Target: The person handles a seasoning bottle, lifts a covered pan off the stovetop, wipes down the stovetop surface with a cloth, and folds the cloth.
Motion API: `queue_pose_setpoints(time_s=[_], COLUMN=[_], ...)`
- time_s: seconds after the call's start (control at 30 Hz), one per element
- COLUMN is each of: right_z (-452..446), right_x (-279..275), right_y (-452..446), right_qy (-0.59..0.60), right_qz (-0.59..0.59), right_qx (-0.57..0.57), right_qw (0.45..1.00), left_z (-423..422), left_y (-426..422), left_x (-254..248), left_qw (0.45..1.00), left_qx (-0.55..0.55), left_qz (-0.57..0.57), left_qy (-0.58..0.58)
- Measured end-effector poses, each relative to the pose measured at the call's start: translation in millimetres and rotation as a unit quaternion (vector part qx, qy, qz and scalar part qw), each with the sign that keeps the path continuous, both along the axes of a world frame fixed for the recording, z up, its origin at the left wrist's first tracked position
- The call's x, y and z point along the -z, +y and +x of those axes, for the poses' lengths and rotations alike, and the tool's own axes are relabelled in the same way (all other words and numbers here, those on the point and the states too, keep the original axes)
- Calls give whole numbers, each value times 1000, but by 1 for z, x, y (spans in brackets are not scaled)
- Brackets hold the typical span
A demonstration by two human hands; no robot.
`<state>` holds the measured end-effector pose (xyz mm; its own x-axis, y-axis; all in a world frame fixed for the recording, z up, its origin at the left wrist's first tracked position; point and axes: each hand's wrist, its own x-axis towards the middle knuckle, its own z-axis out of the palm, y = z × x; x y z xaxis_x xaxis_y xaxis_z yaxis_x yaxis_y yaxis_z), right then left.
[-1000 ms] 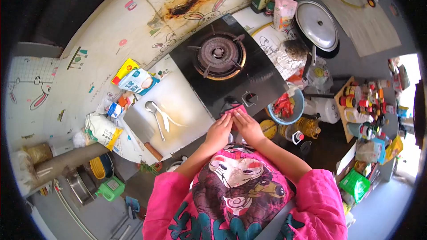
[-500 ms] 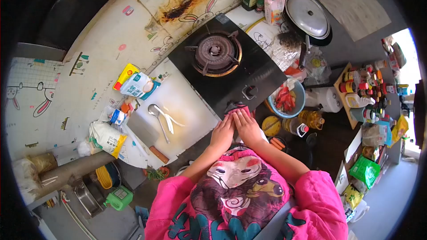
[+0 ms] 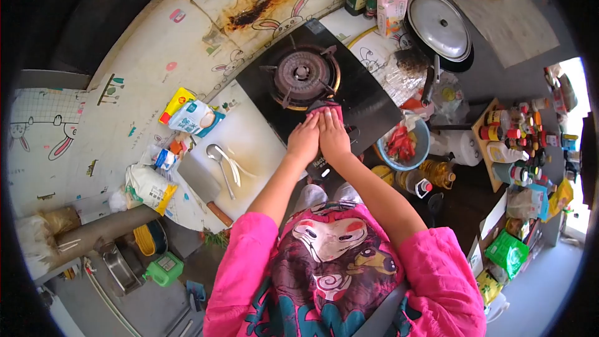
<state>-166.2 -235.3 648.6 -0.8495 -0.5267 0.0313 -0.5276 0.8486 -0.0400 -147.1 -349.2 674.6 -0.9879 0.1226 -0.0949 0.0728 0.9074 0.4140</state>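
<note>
My left hand (image 3: pixel 304 137) and my right hand (image 3: pixel 332 135) lie side by side, fingers together, pressing down on a dark and pink cloth (image 3: pixel 325 107). Most of the cloth is under my fingers. It rests on the black glass top of a gas stove (image 3: pixel 262 90), close to the near side of the round burner (image 3: pixel 302 72). My forearms hide part of the stove's front edge and cover most of its knob.
Left of the stove, a white cutting board (image 3: pixel 253 150) holds a spoon (image 3: pixel 219 165) and white strips, beside a cleaver (image 3: pixel 203 184). On the right are a blue basin (image 3: pixel 412 161) with red pieces, a lidded pan (image 3: pixel 440 28) and a rack of bottles (image 3: pixel 508 134).
Both hands have slid the cloth forward from the stove's front edge to near the burner. My arms are stretched further out.
</note>
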Motion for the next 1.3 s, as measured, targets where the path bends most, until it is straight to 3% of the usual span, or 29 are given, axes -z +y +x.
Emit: queue_pose_setpoints(time_s=[0.1,0.2,0.27,0.43,0.6,0.73,0.83,1.07,1.3], right_z=[4,26,49,78,64,44,27,-8,-49], right_x=[-9,-21,-16,-16,-22,-31,-33,-27,-16], right_y=[-2,4,10,49,101,147,165,174,176], right_qy=[-29,-48,-19,-39,-74,-66,-76,-46,-39], right_qz=[38,59,29,-116,-163,-113,-106,-98,-116], right_qx=[-4,-63,-115,-227,-189,-121,-50,-59,22], right_qw=[999,995,993,966,966,984,990,992,992], left_z=[9,45,74,127,102,65,40,9,-50], left_y=[-4,3,1,9,39,86,117,154,161], left_x=[4,6,5,-15,-6,-14,-5,-2,-4], left_qw=[999,1000,999,998,990,978,979,978,979], left_qx=[31,-10,-29,50,124,198,201,165,163], left_qz=[-29,-20,14,-6,18,26,-2,-115,-116], left_qy=[1,-12,-35,-39,-63,-59,-45,-49,-30])
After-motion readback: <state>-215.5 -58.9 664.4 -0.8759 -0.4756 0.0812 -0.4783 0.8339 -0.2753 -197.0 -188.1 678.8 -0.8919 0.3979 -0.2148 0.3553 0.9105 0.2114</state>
